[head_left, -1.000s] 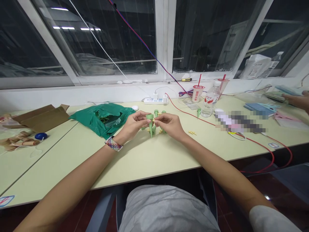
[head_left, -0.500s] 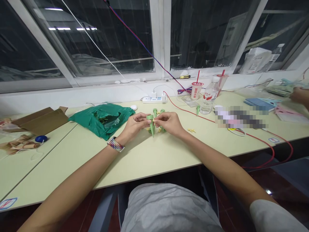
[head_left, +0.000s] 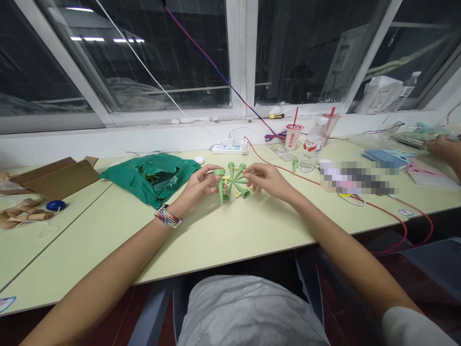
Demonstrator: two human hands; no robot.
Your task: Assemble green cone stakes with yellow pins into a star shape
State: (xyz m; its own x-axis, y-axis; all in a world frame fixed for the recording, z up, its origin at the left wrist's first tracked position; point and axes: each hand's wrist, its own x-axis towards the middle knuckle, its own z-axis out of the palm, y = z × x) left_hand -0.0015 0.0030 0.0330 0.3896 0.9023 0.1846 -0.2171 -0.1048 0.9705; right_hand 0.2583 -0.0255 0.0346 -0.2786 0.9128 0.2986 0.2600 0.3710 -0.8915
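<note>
My left hand (head_left: 196, 188) pinches a green plastic watering spike (head_left: 221, 190), wide cap up and point down. A small yellow valve (head_left: 226, 178) sticks out from its side near the cap. Just behind and to the right, several similar green spikes (head_left: 245, 193) lie on the table in a star, tips together, with yellow valves between their wide ends. My right hand (head_left: 267, 179) hovers over the right side of this star, fingers apart, and I see nothing in it. One more green spike (head_left: 295, 166) stands near the water bottle.
A torn green plastic bag (head_left: 169, 168) lies to the left, beyond it a cardboard box (head_left: 57, 178) and wooden pieces with a blue ball (head_left: 55, 205). A water bottle (head_left: 310, 149), a drink cup (head_left: 293, 138) and a red cable (head_left: 273, 166) are at right. Another person's hand (head_left: 444, 146) shows far right.
My right hand has come off the yellow valve and moved right, its fingers opening. My left hand has shifted slightly left with the spike. The loose yellow pieces are now hidden.
</note>
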